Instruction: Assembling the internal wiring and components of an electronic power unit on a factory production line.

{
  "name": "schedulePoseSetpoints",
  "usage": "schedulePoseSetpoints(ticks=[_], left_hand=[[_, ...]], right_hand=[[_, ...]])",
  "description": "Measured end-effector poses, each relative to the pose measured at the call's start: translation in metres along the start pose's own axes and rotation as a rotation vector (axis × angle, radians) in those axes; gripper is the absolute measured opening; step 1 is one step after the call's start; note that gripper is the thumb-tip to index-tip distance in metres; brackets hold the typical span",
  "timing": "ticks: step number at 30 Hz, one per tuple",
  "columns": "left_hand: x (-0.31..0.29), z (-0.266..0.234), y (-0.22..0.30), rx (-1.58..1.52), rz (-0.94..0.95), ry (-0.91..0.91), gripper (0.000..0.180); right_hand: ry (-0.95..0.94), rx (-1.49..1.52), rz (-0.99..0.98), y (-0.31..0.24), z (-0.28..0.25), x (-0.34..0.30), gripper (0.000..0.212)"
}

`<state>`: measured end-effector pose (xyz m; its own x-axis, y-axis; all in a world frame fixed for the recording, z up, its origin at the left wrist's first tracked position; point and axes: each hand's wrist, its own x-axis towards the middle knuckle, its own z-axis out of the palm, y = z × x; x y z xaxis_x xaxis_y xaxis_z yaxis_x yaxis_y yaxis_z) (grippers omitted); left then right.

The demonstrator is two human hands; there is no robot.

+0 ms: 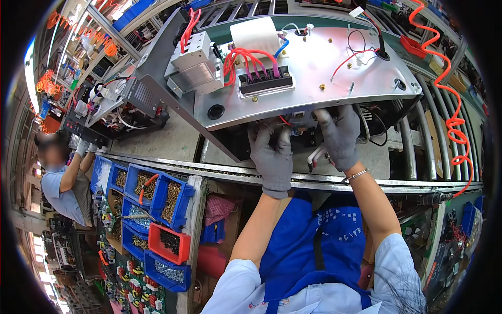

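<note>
A partly assembled electrical unit stands in front of me, with a bare metal panel [308, 55] on top. Both my hands wear grey gloves and reach under the panel's near edge. My left hand [271, 159] has its fingers bent upward inside the unit, beside a small blue-and-white part [298, 118]. On the other side of that part, my right hand [340, 138] curls its fingers in under the panel. What the fingertips grip is hidden. Grey cable ends [317, 155] hang below the right hand. The panel carries a black terminal block [265, 81] with red wires and a white cylinder [255, 34].
Blue bins [170, 201] of brass-coloured and silver hardware stand at the left below the bench edge, with a red bin [169, 243] of black screws. Conveyor rollers [429, 141] and a coiled orange hose [456, 131] are at right. A co-worker [65, 175] handles another unit [112, 110] at left.
</note>
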<state>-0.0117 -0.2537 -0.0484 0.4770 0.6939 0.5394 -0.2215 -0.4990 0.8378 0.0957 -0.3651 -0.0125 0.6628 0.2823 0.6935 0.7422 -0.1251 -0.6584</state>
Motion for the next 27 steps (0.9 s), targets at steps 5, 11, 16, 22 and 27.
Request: schedulePoseSetpoints(ticks=[5,11,16,22,27], left_hand=[[-0.001,0.006,0.006,-0.093,-0.016,0.089,0.033],[0.000,0.018,0.010,-0.275,-0.049,0.214,0.050],[-0.001,0.005,-0.003,0.132,-0.003,0.170,0.038],[0.001,0.007,-0.002,0.016,-0.080,0.148,0.033],[0.004,0.015,0.004,-0.116,-0.144,0.146,0.032]], right_hand=[[0.002,-0.006,-0.013,0.000,-0.002,0.001,0.050],[-0.107,-0.188,-0.079,0.013,-0.008,0.003,0.054],[-0.190,-0.362,-0.109,-0.001,-0.024,0.004,0.051],[-0.104,-0.543,-0.120,-0.005,-0.022,-0.004,0.036],[-0.142,-0.478,-0.061,0.007,-0.021,-0.005,0.038]])
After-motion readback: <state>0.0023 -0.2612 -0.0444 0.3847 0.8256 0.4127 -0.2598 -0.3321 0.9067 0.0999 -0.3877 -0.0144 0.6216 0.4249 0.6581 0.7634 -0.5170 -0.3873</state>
